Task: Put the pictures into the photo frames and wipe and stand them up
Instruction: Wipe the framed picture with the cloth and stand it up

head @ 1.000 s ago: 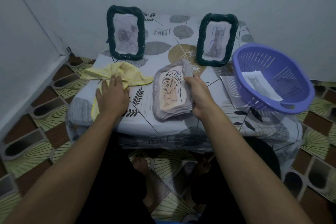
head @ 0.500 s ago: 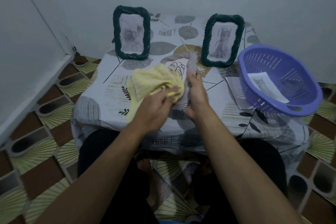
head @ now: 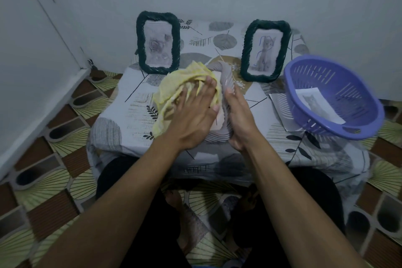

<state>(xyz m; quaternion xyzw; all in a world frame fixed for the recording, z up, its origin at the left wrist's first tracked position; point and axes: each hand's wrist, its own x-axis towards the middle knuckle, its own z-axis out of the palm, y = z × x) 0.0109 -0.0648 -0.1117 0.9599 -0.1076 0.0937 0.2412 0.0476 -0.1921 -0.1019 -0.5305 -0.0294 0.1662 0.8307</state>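
Moved: the yellow cloth [head: 174, 85] has left the tabletop's [head: 130, 119] left side and now covers the face of the grey frame [head: 226, 80], which has been tipped up from lying flat.
Left hand [head: 193, 113]: fingers straight and slightly apart, palm pressing the cloth against the frame's face.
Right hand [head: 239, 119]: fingers curled round the frame's right edge, steadying it.
Grey frame: mid-tabletop, tilted, its foot towards the near edge; its picture is mostly hidden.
Behind: two green frames [head: 158, 42] [head: 265, 50] stand upright along the far edge, close beyond the cloth.
Risk, far side: a long wiping stroke could likely knock a green frame over.
Risk, grip: a hard push against a one-sided hold may twist the grey frame loose.
Risk, right edge: the purple basket [head: 339, 78] overhangs there; an elbow nudge could tip it.
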